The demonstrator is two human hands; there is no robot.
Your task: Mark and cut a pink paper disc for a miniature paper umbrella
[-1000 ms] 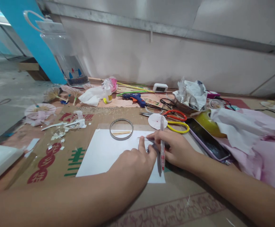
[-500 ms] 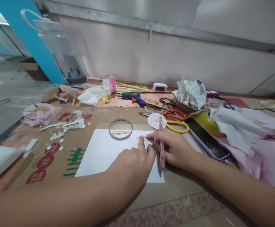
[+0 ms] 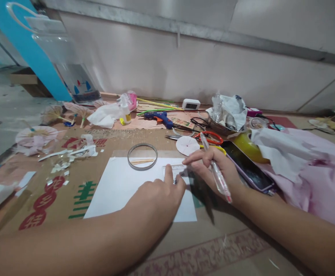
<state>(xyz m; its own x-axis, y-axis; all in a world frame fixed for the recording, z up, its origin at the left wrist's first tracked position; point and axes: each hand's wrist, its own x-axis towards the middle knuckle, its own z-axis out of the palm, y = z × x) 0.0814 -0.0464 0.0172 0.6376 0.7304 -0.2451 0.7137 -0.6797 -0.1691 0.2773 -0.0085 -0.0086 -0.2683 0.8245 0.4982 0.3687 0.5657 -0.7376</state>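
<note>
My left hand [image 3: 163, 193] presses a small clear ruler [image 3: 179, 167] onto a white sheet of paper [image 3: 118, 191], index finger stretched out and thumb beside it. In my right hand [image 3: 230, 172] a clear pen with red inside [image 3: 220, 180] lies tilted across the fingers. The right fingertips reach to the right end of the ruler; whether they touch it I cannot tell. A grey ring [image 3: 142, 168] rests at the sheet's top edge, with several thin sticks [image 3: 141, 161] seen inside it. Just behind my right hand lies a white paper disc [image 3: 187, 145].
Scissors [image 3: 213, 136], a phone [image 3: 248, 165] and pink cloth [image 3: 314, 165] lie to the right. Behind are a blue glue gun [image 3: 164, 119] and a glue bottle [image 3: 125, 113]. Paper scraps [image 3: 60, 166] litter the cardboard [image 3: 98, 153] at left, near a large water bottle [image 3: 78, 73].
My right hand has lifted and turned a little to the right, and the pen has gone from nearly upright to slanted. My left hand stays on the ruler. The view has shifted slightly.
</note>
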